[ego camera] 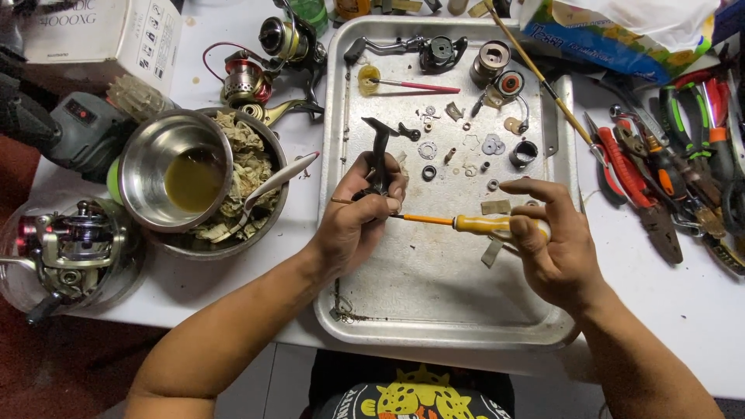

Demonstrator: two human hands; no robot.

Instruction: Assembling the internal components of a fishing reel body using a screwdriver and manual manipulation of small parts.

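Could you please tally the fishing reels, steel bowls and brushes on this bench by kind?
Fishing reels: 3, one in a clear tub at the left edge, a red one and a gold one at the top
Steel bowls: 2, a small one with yellowish liquid set in a big one
Brushes: 2, red-handled and wooden-handled
Total: 7

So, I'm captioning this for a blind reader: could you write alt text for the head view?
Over a metal tray of small parts, the left hand holds a black reel part while the right hand works on it with a yellow-handled screwdriver. Fishing reels, a steel bowl and pliers lie around.
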